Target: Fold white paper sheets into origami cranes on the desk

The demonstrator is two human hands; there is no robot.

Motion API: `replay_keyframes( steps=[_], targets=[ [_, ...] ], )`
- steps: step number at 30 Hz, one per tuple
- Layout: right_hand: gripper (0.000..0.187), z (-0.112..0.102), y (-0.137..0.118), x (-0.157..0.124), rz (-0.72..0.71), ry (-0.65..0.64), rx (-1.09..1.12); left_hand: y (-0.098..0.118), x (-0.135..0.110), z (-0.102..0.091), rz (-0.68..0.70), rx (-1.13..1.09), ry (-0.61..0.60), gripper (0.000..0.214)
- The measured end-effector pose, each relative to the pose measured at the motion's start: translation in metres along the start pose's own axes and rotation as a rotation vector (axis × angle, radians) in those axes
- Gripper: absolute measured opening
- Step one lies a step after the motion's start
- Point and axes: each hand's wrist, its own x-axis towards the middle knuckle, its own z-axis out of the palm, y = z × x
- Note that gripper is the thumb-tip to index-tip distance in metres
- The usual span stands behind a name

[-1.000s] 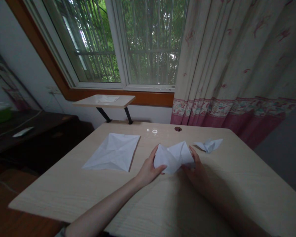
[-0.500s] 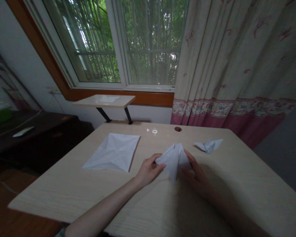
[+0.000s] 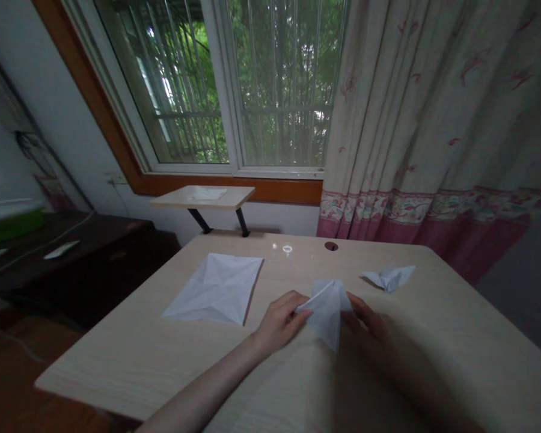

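A partly folded sheet of white paper is held between my two hands, a little above the desk, its pointed end toward me. My left hand pinches its left edge between thumb and fingers. On the other side my right hand grips the right flap; that hand is in shadow and some fingertips are hidden behind the paper. Beyond my right hand a folded paper crane rests on the desk. To the left lies a creased square of white paper, spread flat.
The pale wooden desk has a round cable hole near its back edge. A small raised shelf with white paper on it stands at the back left. Behind are a window and a long curtain. A dark side table stands at left.
The folded paper has changed shape: its two upper points, earlier apart, now sit closer together with a flap behind. Both hands keep hold of it. The whole view has shifted slightly.
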Motion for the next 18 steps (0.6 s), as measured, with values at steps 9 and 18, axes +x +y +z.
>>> replay_keyframes(
  steps=[9, 18],
  targets=[
    [0.036, 0.003, -0.022, 0.029, 0.122, -0.144, 0.223, 0.004, 0.021, -0.005, -0.290, -0.063, 0.123, 0.025],
    [0.073, 0.030, -0.005, 0.043, 0.326, -0.062, 0.492, -0.003, 0.033, 0.013, -0.387, -0.084, 0.400, 0.028]
  ],
)
